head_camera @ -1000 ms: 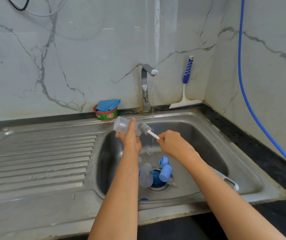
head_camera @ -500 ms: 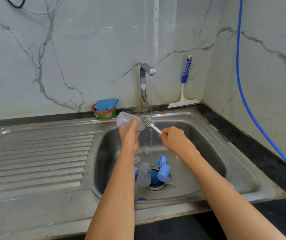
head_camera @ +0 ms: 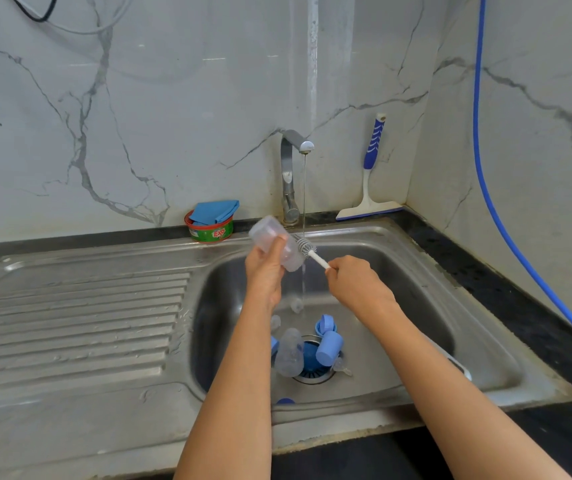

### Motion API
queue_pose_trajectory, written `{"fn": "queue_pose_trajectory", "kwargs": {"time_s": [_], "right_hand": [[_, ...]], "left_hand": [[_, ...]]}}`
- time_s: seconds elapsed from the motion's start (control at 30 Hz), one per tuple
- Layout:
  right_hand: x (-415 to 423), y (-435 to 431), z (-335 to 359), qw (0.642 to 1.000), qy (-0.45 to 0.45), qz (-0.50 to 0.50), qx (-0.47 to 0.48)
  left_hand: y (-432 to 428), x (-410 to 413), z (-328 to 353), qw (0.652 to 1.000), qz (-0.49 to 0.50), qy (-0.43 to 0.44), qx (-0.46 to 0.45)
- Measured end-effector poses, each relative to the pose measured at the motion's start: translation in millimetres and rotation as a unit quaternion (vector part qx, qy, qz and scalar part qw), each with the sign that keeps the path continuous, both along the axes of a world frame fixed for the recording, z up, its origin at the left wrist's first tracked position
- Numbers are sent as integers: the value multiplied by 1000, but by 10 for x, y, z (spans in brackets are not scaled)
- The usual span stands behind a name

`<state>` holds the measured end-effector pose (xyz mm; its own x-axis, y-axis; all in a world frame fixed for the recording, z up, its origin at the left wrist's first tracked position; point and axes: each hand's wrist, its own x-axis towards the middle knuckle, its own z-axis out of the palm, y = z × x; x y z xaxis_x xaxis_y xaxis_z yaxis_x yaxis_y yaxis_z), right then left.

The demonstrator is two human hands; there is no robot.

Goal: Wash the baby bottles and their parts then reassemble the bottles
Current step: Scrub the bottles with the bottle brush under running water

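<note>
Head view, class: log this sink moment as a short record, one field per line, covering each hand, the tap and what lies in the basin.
left hand: grips clear bottle, tilted, mouth facing right
right hand: holds bottle brush, bristles at the mouth
tap: running, thin stream
basin: second clear bottle, blue caps by the drain
counter: soap tub, squeegee

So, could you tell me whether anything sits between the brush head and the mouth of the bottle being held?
Nothing visible does. The bottle brush in the right hand has its bristles right at the open mouth of the clear bottle held by the left hand; the water stream falls just behind them.
</note>
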<state>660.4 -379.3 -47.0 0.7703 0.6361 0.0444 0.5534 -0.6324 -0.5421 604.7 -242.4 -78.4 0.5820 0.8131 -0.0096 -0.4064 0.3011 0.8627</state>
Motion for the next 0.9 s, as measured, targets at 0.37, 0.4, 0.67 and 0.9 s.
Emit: {"fn": "queue_pose_trajectory", "kwargs": {"time_s": [0.37,0.4,0.67,0.9], "right_hand": [[154,-113,-58,998,-1,-55,-26],[160,-114,-65,998,-1,-59,-28],[203,-116,-79,997,8,-69,-34],[223,-145,-44,996,8,-81,-28]], "left_hand": [[17,84,-117,976,36,-53,-209],[15,102,-117,971,42,-57,-228],[97,376,111,958,36,-85,-271],[57,478,232,959,4,-62,-275]]}}
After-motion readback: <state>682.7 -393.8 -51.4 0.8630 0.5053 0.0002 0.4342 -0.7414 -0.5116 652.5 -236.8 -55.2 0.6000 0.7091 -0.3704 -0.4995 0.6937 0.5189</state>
